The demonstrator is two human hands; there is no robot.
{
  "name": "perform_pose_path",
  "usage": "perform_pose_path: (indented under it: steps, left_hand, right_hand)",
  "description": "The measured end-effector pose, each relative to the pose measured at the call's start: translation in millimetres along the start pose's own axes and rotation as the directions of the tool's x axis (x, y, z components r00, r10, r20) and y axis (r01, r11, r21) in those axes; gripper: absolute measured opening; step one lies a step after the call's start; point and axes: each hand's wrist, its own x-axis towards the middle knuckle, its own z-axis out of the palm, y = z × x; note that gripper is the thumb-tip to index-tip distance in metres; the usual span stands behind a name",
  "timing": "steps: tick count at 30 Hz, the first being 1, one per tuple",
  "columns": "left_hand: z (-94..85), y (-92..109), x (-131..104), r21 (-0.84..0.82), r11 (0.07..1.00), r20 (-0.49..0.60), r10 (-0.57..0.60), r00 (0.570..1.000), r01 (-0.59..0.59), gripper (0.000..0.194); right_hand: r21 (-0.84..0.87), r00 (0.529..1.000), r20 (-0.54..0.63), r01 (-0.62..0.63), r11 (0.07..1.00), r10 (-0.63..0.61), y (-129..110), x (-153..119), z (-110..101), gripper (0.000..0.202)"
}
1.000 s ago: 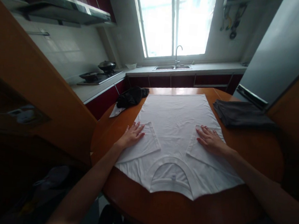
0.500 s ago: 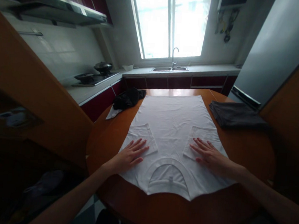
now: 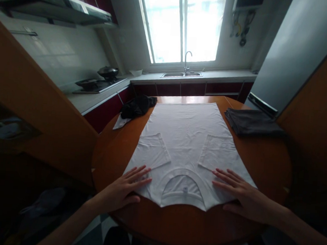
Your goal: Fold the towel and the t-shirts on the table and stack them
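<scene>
A white T-shirt lies spread on the round wooden table, its neckline toward me and its hem at the far side. Both short sleeves are folded inward over the body. My left hand rests with fingers stretched on the left shoulder, just below the folded sleeve. On the opposite shoulder lies my right hand, fingers extended and slightly spread, the thumb over the table's wood. Neither hand grips the cloth.
A dark folded cloth lies at the table's right. Black crumpled fabric with a white piece sits at the left edge. Beyond are a counter with a sink, a stove with pans and a fridge.
Both hands have slid toward me, from the folded sleeves down to the shoulders beside the neckline. The sleeves stay folded inward. The view has shifted slightly.
</scene>
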Motion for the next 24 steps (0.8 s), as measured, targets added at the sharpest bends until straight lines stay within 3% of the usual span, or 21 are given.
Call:
perform_pose_path:
  steps: [6, 10, 17, 24]
  left_hand:
    - [-1.8, -6.7, -14.8, 0.0, 1.0, -0.149, 0.002, 0.989, -0.002, 0.043]
    - [-7.5, -13.0, -21.0, 0.076, 0.995, -0.16, 0.069, 0.985, -0.058, 0.026]
    - [-19.2, -14.8, -23.0, 0.162, 0.985, -0.063, 0.075, 0.995, -0.064, 0.056]
    - [-9.0, -31.8, -32.8, 0.118, 0.992, -0.18, -0.019, 0.983, 0.04, 0.056]
  right_hand:
    - [-0.085, 0.979, -0.169, 0.097, 0.992, -0.11, -2.4, -4.9, -1.0, 0.043]
    - [-0.178, 0.949, -0.224, 0.186, 0.966, -0.224, -3.7, -12.3, -6.6, 0.024]
    - [-0.274, 0.935, -0.246, 0.185, 0.944, -0.255, 6.5, -25.4, -16.1, 0.028]
    - [-0.268, 0.927, -0.338, 0.072, 0.961, -0.163, 28.0, -40.9, -17.3, 0.034]
